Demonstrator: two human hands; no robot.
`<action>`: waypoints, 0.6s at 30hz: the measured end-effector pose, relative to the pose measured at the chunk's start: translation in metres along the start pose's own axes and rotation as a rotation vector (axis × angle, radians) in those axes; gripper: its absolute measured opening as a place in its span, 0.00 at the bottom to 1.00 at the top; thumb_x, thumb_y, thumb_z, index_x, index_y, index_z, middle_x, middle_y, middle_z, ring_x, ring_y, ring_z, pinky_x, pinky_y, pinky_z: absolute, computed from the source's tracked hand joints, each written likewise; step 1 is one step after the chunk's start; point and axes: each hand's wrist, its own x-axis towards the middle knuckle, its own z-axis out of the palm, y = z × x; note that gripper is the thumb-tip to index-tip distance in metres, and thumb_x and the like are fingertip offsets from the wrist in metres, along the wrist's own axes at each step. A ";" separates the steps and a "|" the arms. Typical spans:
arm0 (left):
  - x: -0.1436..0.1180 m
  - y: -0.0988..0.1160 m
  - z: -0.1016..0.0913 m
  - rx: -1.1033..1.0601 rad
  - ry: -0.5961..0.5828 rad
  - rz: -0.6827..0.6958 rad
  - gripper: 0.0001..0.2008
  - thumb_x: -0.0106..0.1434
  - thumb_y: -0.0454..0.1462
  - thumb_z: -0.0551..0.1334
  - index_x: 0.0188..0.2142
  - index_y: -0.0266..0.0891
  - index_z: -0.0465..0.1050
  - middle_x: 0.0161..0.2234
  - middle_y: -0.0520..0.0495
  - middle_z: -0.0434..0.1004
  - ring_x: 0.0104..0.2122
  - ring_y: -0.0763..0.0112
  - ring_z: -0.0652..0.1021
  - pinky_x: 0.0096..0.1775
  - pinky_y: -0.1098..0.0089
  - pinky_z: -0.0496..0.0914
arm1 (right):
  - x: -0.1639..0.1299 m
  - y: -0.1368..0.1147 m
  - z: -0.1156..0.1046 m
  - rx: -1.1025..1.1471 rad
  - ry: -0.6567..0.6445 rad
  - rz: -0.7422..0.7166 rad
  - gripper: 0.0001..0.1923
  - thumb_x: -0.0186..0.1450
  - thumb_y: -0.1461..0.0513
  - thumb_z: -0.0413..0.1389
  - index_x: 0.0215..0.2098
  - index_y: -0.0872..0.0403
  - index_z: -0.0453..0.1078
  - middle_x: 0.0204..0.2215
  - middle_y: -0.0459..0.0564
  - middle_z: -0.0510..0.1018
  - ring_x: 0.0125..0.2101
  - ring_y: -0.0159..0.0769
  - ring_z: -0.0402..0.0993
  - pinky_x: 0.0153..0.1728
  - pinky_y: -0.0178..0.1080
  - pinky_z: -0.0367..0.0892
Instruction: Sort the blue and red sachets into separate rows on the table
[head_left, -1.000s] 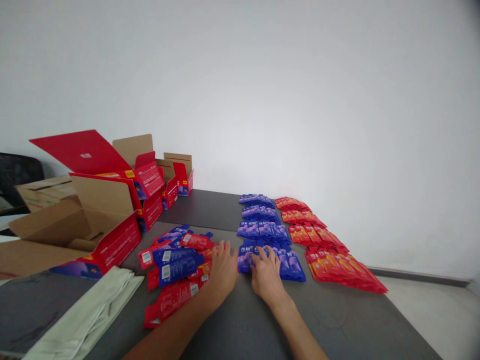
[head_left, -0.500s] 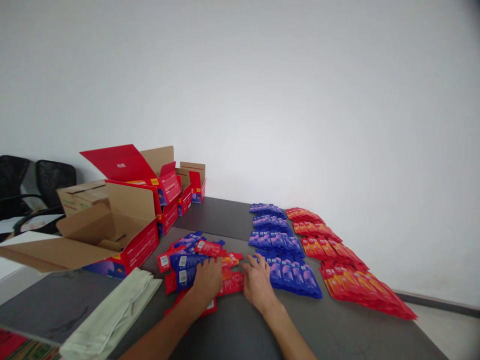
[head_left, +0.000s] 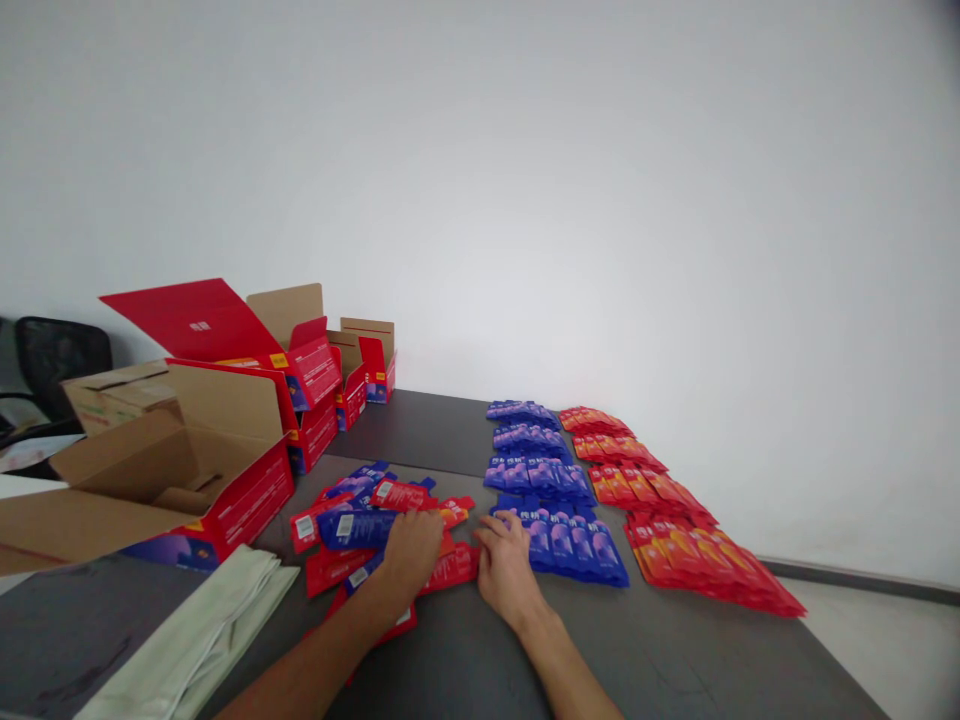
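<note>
My left hand (head_left: 414, 550) lies over a loose pile of red and blue pouches, its fingers curled down. A blue pouch with a barcode (head_left: 361, 575) passes under this hand, which seems closed on it; the fingertips are hidden. My right hand (head_left: 506, 562) rests just right of the pile with bent, slightly parted fingers and nothing visible in them. It is beside a red pouch (head_left: 459, 567) and the nearest row of overlapping blue pouches (head_left: 570, 540). Another blue pouch (head_left: 356, 528) and a red pouch (head_left: 409, 495) lie on the pile.
Rows of red-orange pouches (head_left: 697, 550) fan out at the right. Open red cartons (head_left: 251, 505) stand at the left, some stacked, with flaps sticking out. A folded pale green cloth (head_left: 199, 635) lies on the dark table (head_left: 645, 660). A white wall (head_left: 525, 200) rises behind.
The view has turned slightly to the right. Under my left hand the barcoded blue pouch has shifted toward me, exposing more of a red pouch. My right hand stays beside the pile.
</note>
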 end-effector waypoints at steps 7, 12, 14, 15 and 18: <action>0.014 0.014 -0.028 -0.131 0.073 -0.035 0.13 0.65 0.30 0.53 0.46 0.34 0.71 0.41 0.35 0.78 0.44 0.60 0.78 0.44 0.66 0.68 | 0.005 -0.009 -0.004 0.242 0.023 -0.002 0.17 0.66 0.65 0.48 0.49 0.50 0.73 0.46 0.52 0.77 0.51 0.44 0.64 0.56 0.47 0.58; 0.037 0.024 -0.033 -0.489 0.184 -0.048 0.13 0.64 0.30 0.51 0.42 0.38 0.73 0.39 0.44 0.80 0.41 0.67 0.78 0.44 0.69 0.67 | 0.006 -0.013 -0.008 0.411 0.006 0.034 0.19 0.67 0.60 0.51 0.56 0.50 0.67 0.48 0.53 0.74 0.50 0.42 0.66 0.54 0.43 0.61; 0.046 0.026 -0.028 -0.702 0.265 -0.015 0.14 0.63 0.30 0.51 0.39 0.38 0.75 0.37 0.45 0.81 0.39 0.68 0.78 0.44 0.70 0.68 | 0.006 -0.010 -0.006 0.472 0.021 0.075 0.21 0.66 0.57 0.52 0.57 0.51 0.66 0.46 0.53 0.74 0.47 0.40 0.69 0.51 0.41 0.64; 0.049 0.027 -0.025 -0.818 0.285 -0.002 0.13 0.62 0.30 0.52 0.37 0.38 0.75 0.36 0.46 0.81 0.38 0.69 0.78 0.43 0.70 0.68 | 0.006 -0.009 -0.005 0.503 0.032 0.114 0.20 0.66 0.56 0.52 0.55 0.52 0.66 0.42 0.51 0.75 0.42 0.39 0.70 0.46 0.39 0.66; 0.057 0.029 -0.015 -1.143 0.237 -0.002 0.11 0.59 0.32 0.54 0.36 0.36 0.75 0.32 0.46 0.81 0.33 0.69 0.79 0.36 0.71 0.70 | 0.009 -0.002 -0.003 0.584 0.069 0.240 0.14 0.68 0.54 0.50 0.44 0.53 0.70 0.24 0.42 0.69 0.26 0.33 0.65 0.28 0.33 0.63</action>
